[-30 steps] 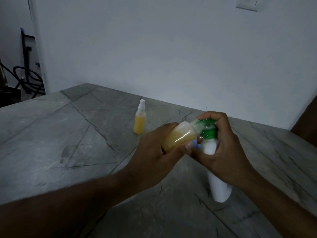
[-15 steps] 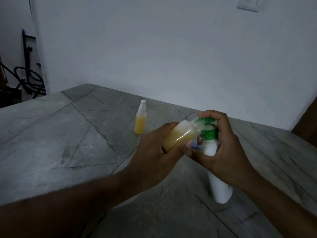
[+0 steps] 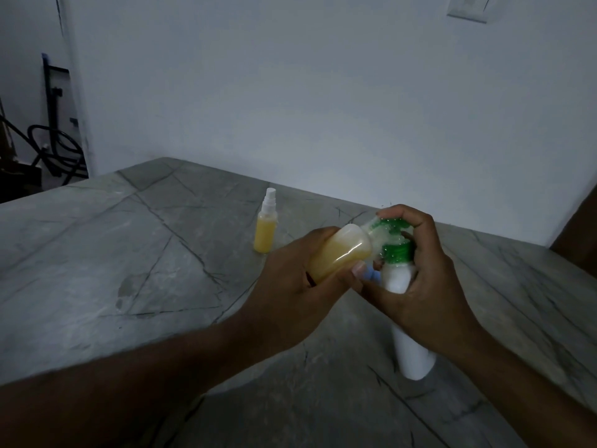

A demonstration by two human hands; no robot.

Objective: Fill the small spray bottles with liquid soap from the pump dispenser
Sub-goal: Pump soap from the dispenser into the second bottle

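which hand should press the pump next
Right. The right hand already wraps the pump dispenser, fingers over its green head, while the left hand is busy holding the small bottle at the nozzle.

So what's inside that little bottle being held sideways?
The small bottle in the left hand holds yellowish liquid, roughly half full, with air above. Its mouth meets the green pump of the white dispenser, pressed by the right hand; fingers cover its base.
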